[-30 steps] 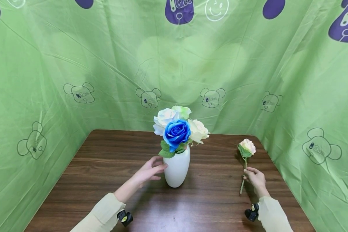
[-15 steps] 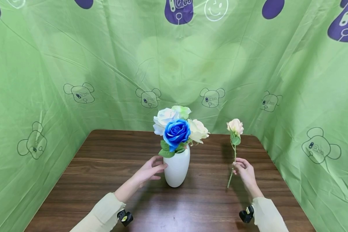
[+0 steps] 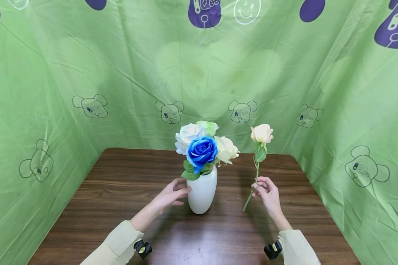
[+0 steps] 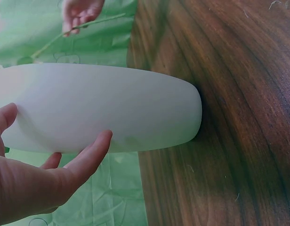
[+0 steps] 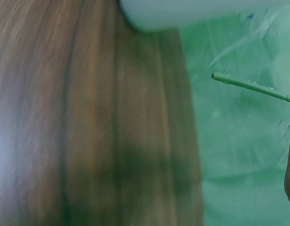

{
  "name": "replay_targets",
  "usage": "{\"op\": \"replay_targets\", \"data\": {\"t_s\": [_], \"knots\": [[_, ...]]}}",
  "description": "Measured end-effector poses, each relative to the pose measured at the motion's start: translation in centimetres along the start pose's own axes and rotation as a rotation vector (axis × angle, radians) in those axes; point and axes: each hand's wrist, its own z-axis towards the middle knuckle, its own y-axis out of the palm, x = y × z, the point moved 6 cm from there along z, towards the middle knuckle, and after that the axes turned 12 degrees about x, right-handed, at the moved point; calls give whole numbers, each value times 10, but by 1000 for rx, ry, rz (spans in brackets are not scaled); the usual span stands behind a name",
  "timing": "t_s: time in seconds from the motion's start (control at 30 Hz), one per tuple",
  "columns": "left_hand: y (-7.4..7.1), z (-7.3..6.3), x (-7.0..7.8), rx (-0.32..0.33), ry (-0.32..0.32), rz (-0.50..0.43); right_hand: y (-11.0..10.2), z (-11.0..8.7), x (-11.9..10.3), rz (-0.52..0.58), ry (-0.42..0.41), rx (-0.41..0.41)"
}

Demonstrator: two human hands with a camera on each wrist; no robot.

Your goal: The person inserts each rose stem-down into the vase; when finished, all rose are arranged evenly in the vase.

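Observation:
A white vase (image 3: 202, 195) stands upright on the table, with a blue rose (image 3: 202, 151), a white-blue rose (image 3: 188, 135), a cream rose (image 3: 227, 149) and a greenish-white flower (image 3: 208, 127) in it. My left hand (image 3: 170, 194) rests its spread fingertips against the vase's left side; the left wrist view shows the fingers (image 4: 91, 160) loosely extended along the white wall. To the right of the vase, my right hand (image 3: 266, 192) pinches the stem of a pale pink rose (image 3: 262, 133), its bloom up and its stem tilted. The stem's lower end (image 5: 248, 84) shows in the right wrist view.
The brown wooden table (image 3: 119, 173) carries the vase. Green printed cloth (image 3: 126, 73) hangs behind and along both sides. Each wrist wears a small black camera, such as the right one (image 3: 272, 250).
My right hand has moved left toward the vase and raised the pale pink rose, whose stem now stands more upright. The left hand and the vase have stayed put.

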Motion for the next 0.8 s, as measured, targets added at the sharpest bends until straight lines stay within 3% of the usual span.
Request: {"op": "replay_targets", "data": {"t_s": [0.07, 0.1, 0.3, 0.33, 0.4, 0.43, 0.53, 0.57, 0.63, 0.8], "knots": [[0, 0, 0, -2, 1, 0, 3, 3, 4, 51, -32, -23], [0, 0, 0, -3, 2, -1, -4, 7, 21, 40, -47, -14], [0, 0, 0, 0, 3, 2, 14, 17, 21, 161, -139, -81], [0, 0, 0, 0, 3, 3, 30, 15, -1, 190, -149, -93], [0, 0, 0, 1, 5, 5, 49, 15, -24, 223, -201, -136], [0, 0, 0, 0, 7, 5, 67, 11, -52, 233, -204, -132], [0, 0, 1, 0, 7, 6, 120, -1, -135, 277, -194, -81], [0, 0, 1, 0, 7, 4, 126, -2, -143, 276, -194, -63], [0, 0, 1, -1, 7, 3, 150, -7, -180, 302, -155, 0], [-1, 1, 0, -2, 8, 5, 162, 1, -191, 346, -176, 50]]}}
